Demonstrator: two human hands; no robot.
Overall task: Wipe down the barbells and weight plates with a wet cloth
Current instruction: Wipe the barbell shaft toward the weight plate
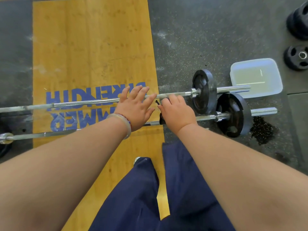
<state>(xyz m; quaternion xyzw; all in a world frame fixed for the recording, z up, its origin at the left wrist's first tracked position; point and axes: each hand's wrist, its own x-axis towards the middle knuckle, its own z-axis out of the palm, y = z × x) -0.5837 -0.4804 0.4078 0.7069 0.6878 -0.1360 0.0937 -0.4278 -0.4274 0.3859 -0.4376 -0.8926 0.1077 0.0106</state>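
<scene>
While pinching the limp, damp cloth (161,117) at mid-frame in curled right hand (176,112), steady the far barbell (83,103) with spread, flat left hand (135,105). Probably heavy, stiff, slick and prone to rolling; best taken at the bare shaft, left of the weight plates (202,92).

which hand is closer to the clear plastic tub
Right. The right hand is beside the weight plates, which separate it from the tub; the left hand lies farther along the bar.
</scene>
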